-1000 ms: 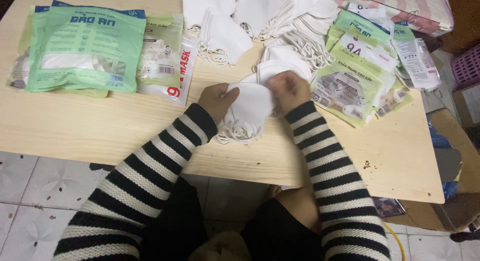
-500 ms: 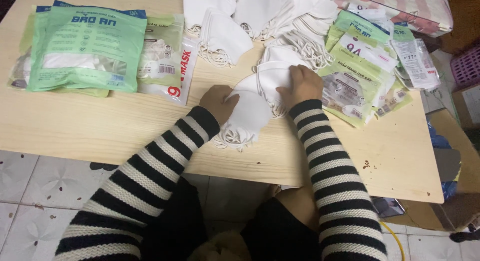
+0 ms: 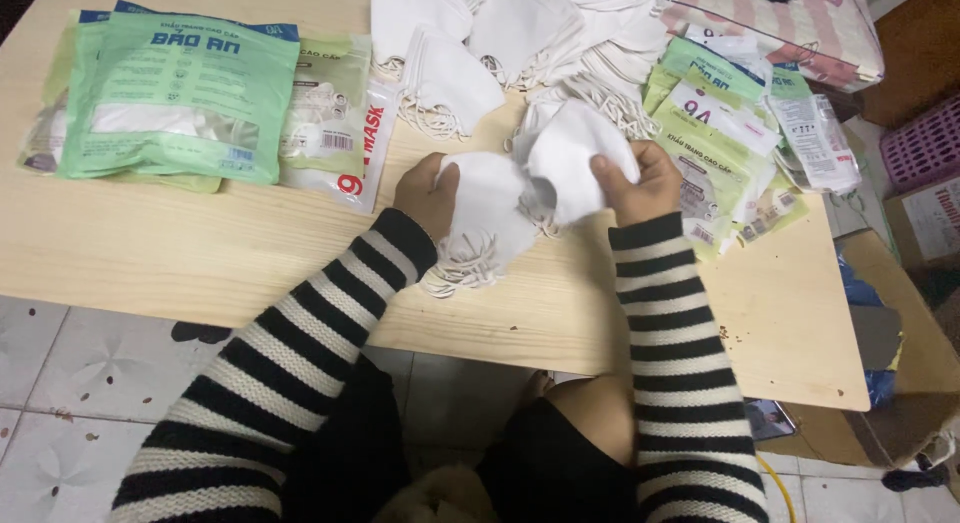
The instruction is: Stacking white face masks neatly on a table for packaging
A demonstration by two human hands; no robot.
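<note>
Masks are filling both my hands: my left hand (image 3: 428,191) is closing around a stack of white folded fabric face masks (image 3: 487,215), thumb on top and fingers underneath, so the layers are staying squared while their white elastic ear loops (image 3: 462,271) are dangling off the near side onto the pale wooden tabletop (image 3: 200,263). My right hand (image 3: 640,181) is pinching a single white folded mask (image 3: 575,158) just to the right of that stack, touching it, tilted up as if I am lining it up with the others. Beyond the stack, toward the far edge, a loose heap of white unpacked masks (image 3: 520,33) is lying within easy reach. Well to the left of the stack, flat green plastic mask packets (image 3: 180,103) are sitting piled, with a clear packet with red lettering (image 3: 345,133) between them and my left hand. To the right of the stack, more green and white packets (image 3: 725,143) are fanning out near the table's corner.
</note>
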